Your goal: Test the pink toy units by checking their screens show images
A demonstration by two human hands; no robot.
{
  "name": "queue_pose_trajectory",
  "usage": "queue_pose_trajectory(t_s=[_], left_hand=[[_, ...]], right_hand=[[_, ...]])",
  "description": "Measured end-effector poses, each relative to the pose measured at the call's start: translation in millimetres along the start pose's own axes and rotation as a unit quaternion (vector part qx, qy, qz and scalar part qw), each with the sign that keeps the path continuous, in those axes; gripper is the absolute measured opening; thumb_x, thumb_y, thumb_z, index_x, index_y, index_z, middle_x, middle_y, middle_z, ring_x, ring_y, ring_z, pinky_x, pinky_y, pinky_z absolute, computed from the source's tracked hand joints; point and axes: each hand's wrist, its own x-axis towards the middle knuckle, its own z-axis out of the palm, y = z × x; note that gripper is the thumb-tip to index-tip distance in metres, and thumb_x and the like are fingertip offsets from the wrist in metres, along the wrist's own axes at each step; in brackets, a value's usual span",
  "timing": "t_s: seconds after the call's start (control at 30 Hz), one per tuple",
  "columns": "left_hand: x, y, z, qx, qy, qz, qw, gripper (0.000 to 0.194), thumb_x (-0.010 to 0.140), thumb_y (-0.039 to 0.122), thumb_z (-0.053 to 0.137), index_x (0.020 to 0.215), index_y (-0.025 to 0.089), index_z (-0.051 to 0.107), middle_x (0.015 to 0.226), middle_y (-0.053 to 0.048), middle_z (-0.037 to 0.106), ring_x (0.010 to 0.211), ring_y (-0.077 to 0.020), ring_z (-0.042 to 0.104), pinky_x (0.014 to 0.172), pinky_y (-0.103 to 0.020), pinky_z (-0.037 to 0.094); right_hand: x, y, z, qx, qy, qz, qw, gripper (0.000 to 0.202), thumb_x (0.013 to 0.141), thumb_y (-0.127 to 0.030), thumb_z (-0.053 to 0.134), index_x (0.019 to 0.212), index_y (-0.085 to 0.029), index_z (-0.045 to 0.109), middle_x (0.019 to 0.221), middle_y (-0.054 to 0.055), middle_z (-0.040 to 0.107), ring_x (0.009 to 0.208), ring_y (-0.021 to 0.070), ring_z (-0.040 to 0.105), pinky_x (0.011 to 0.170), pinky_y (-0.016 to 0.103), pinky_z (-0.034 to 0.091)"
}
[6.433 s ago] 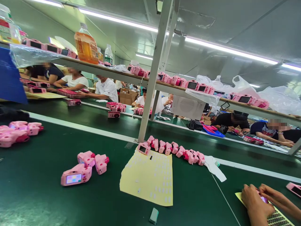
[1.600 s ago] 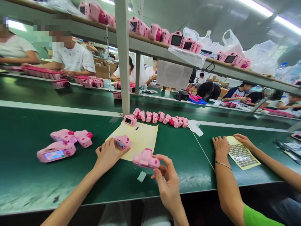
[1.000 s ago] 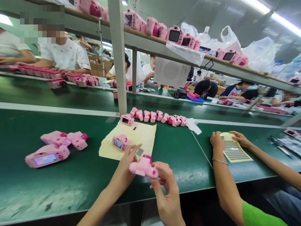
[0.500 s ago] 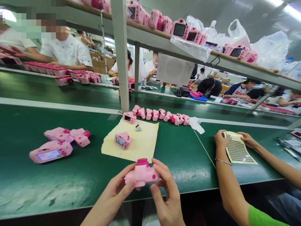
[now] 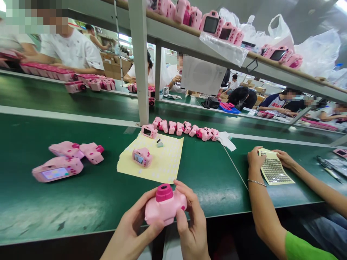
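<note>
Between my two hands is a pink toy camera (image 5: pixel 165 205), its dark pink lens turned up and away from me. My left hand (image 5: pixel 138 220) grips its left end, thumb along the near side. Around the right end close the fingers and thumb of my right hand (image 5: pixel 191 216). Just beyond lies a yellow sticker sheet (image 5: pixel 159 169) with another pink camera (image 5: pixel 142 157) on it, screen lit. Two small pieces, one dark and one grey-green (image 5: pixel 159 144), rest on the sheet as well. Off to the left sits a group of pink cameras (image 5: pixel 58 169), one with its screen lit.
A row of pink cameras (image 5: pixel 179 128) lines the back beside a grey post (image 5: pixel 139 65). At right, a co-worker's hands (image 5: pixel 256 159) hold a sheet of small dark labels (image 5: pixel 275 168). Overhead runs a shelf (image 5: pixel 173 27) with cameras and plastic bags. Several people work across the line.
The camera in my hands has tilted, so its lens front now shows more toward me. My right thumb has come onto the camera's near side. The view has shifted slightly.
</note>
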Motion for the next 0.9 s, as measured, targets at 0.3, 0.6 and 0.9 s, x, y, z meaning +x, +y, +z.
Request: queue_pose_trajectory(t_s=[0.3, 0.6, 0.9], left_hand=[[2.0, -4.5, 1.2, -0.03, 0.001, 0.004, 1.0, 0.053, 0.075, 0.052, 0.089, 0.125, 0.037, 0.078, 0.128, -0.004, 0.079, 0.121, -0.0332, 0.073, 0.101, -0.038, 0.059], [4.0, -2.8, 4.5, -0.039, 0.003, 0.006, 0.999, 0.053, 0.075, 0.052, 0.089, 0.124, 0.036, 0.079, 0.128, -0.006, 0.079, 0.12, -0.0356, 0.073, 0.101, -0.042, 0.06], [-7.0, 6.1, 24.2, -0.061, 0.078, 0.004, 0.995, 0.053, 0.07, 0.05, 0.094, 0.119, 0.034, 0.081, 0.124, -0.003, 0.081, 0.113, -0.0299, 0.077, 0.09, -0.028, 0.064]], right_hand=[[-1.8, -2.7, -2.7, -0.022, -0.031, -0.006, 0.999, 0.046, 0.097, -0.017, 0.053, 0.138, -0.036, 0.06, 0.146, 0.002, 0.065, 0.135, 0.0226, 0.062, 0.114, 0.037, 0.05], [-2.3, -7.1, 0.4, -0.003, -0.028, 0.031, 0.999, 0.037, 0.103, -0.031, 0.058, 0.14, -0.038, 0.06, 0.147, 0.002, 0.064, 0.137, 0.0229, 0.06, 0.115, 0.036, 0.051], [-2.4, -9.5, 16.5, 0.002, 0.011, 0.025, 1.0, 0.039, 0.111, -0.036, 0.042, 0.149, -0.035, 0.053, 0.151, 0.003, 0.06, 0.14, 0.0211, 0.056, 0.117, 0.037, 0.047]])
